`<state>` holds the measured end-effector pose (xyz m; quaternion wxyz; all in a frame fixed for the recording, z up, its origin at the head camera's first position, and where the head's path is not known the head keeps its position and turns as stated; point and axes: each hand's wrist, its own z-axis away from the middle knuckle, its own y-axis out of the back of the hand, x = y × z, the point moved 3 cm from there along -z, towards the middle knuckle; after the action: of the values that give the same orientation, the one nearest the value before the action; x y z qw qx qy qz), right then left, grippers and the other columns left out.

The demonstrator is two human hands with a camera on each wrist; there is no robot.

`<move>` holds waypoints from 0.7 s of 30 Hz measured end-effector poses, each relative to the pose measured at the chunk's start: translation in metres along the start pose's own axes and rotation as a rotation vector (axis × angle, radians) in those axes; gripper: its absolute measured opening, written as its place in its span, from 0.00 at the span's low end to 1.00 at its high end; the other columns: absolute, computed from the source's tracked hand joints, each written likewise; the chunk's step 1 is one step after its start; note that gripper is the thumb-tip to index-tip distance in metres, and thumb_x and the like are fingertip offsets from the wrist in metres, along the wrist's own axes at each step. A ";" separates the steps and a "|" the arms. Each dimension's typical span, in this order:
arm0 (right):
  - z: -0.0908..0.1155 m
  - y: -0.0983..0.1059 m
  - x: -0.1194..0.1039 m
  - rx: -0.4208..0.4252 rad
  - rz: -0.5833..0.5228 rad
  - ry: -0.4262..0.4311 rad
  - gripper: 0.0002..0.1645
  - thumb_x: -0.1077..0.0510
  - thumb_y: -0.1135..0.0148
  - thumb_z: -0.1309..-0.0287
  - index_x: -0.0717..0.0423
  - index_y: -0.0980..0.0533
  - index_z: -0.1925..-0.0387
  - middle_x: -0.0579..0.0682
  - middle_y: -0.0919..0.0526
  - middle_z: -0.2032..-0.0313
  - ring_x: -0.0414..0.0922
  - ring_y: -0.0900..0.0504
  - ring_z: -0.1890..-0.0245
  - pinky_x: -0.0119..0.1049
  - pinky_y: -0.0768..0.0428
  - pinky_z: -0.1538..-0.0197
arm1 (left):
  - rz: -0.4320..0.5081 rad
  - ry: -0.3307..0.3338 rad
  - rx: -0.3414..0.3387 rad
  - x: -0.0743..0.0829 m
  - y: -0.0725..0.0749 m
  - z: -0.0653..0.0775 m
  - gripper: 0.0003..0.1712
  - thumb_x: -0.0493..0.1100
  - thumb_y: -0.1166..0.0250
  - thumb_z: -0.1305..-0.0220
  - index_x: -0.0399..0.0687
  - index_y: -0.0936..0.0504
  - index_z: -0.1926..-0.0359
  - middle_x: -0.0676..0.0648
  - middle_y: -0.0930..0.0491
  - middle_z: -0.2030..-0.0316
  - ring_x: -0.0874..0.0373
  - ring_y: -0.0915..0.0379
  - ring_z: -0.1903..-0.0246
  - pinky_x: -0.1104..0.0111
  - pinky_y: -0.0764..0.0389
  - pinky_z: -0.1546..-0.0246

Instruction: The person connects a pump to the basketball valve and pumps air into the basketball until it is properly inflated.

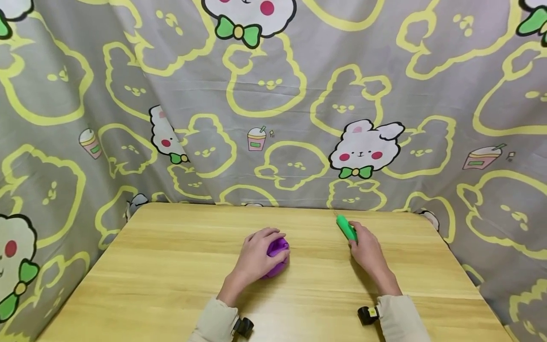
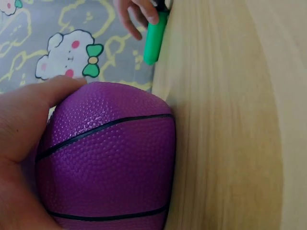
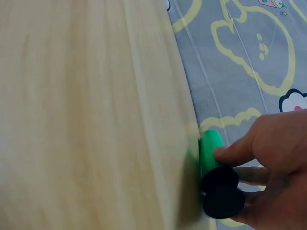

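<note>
A purple rubber basketball [image 1: 278, 270], dented and soft-looking, sits on the table near its middle. My left hand [image 1: 255, 255] curls round it from the left. Pebbled skin and black seam lines show on the basketball [image 2: 110, 163] in the left wrist view. Farther right, my right hand [image 1: 368, 249] grips a slim green ball pump [image 1: 346, 228], low at the table's far part. A thin needle seems to stick out of its far tip. The right wrist view shows the thumb against the green pump [image 3: 210, 148], with two round black parts at its near end.
The wooden table [image 1: 171, 266] runs back to a grey curtain [image 1: 295, 99] printed with yellow outlines and white rabbits. Both sleeves carry small black wrist cameras, one [image 1: 243, 327] at the left cuff and another [image 1: 367, 315] at the right.
</note>
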<state>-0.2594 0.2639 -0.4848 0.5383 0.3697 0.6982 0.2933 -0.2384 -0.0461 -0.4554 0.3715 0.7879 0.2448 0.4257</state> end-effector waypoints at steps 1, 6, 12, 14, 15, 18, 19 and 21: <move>0.000 0.000 -0.001 -0.011 0.000 -0.002 0.33 0.72 0.39 0.39 0.68 0.33 0.32 0.71 0.20 0.50 0.63 0.20 0.55 0.60 0.23 0.53 | -0.008 -0.003 0.007 0.000 0.000 0.000 0.24 0.53 0.29 0.38 0.50 0.14 0.44 0.47 0.19 0.42 0.45 0.27 0.38 0.42 0.33 0.40; 0.001 0.004 -0.006 -0.053 -0.010 0.011 0.35 0.74 0.41 0.43 0.68 0.33 0.32 0.70 0.19 0.51 0.63 0.19 0.54 0.60 0.22 0.52 | -0.080 -0.027 0.046 0.002 -0.002 0.000 0.16 0.50 0.26 0.42 0.55 0.12 0.52 0.52 0.16 0.51 0.48 0.25 0.42 0.44 0.29 0.47; 0.008 0.012 -0.014 -0.052 -0.078 0.047 0.37 0.76 0.43 0.47 0.68 0.32 0.33 0.68 0.20 0.52 0.61 0.19 0.55 0.58 0.22 0.52 | -0.118 -0.061 0.062 0.009 -0.003 0.003 0.11 0.46 0.25 0.45 0.56 0.12 0.58 0.56 0.16 0.59 0.52 0.23 0.48 0.45 0.30 0.46; 0.009 0.017 -0.018 -0.050 -0.118 0.061 0.37 0.76 0.43 0.48 0.68 0.32 0.33 0.67 0.20 0.53 0.59 0.20 0.56 0.55 0.22 0.53 | -0.119 -0.077 0.072 0.011 -0.003 0.004 0.12 0.44 0.26 0.46 0.56 0.12 0.59 0.56 0.16 0.60 0.54 0.22 0.52 0.45 0.31 0.45; 0.009 0.020 -0.021 -0.050 -0.137 0.069 0.38 0.76 0.43 0.49 0.68 0.32 0.33 0.66 0.20 0.54 0.58 0.20 0.57 0.54 0.22 0.53 | -0.116 -0.084 0.083 0.011 -0.001 0.004 0.12 0.43 0.26 0.47 0.55 0.12 0.59 0.56 0.16 0.61 0.55 0.21 0.54 0.45 0.32 0.45; 0.008 0.031 -0.029 -0.052 -0.184 0.090 0.39 0.74 0.41 0.50 0.66 0.32 0.32 0.64 0.21 0.55 0.56 0.20 0.59 0.50 0.22 0.56 | -0.089 -0.099 0.130 0.010 0.005 0.003 0.13 0.41 0.26 0.49 0.53 0.12 0.59 0.55 0.16 0.62 0.55 0.20 0.58 0.46 0.31 0.45; 0.008 0.035 -0.032 -0.049 -0.200 0.095 0.39 0.73 0.40 0.50 0.65 0.32 0.32 0.64 0.21 0.55 0.55 0.21 0.59 0.49 0.23 0.57 | -0.070 -0.102 0.148 0.009 0.008 0.002 0.13 0.41 0.26 0.49 0.52 0.12 0.59 0.54 0.16 0.62 0.55 0.20 0.58 0.47 0.31 0.45; 0.007 0.042 -0.039 -0.040 -0.227 0.103 0.39 0.71 0.39 0.49 0.63 0.31 0.32 0.63 0.23 0.56 0.54 0.22 0.60 0.46 0.24 0.60 | -0.017 -0.103 0.179 0.008 0.016 0.001 0.14 0.39 0.26 0.50 0.50 0.12 0.59 0.52 0.15 0.61 0.53 0.19 0.57 0.47 0.30 0.45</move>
<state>-0.2380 0.2552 -0.4315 0.5386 0.2621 0.7563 0.2630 -0.2328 -0.0503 -0.4395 0.3151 0.8367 0.2692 0.3579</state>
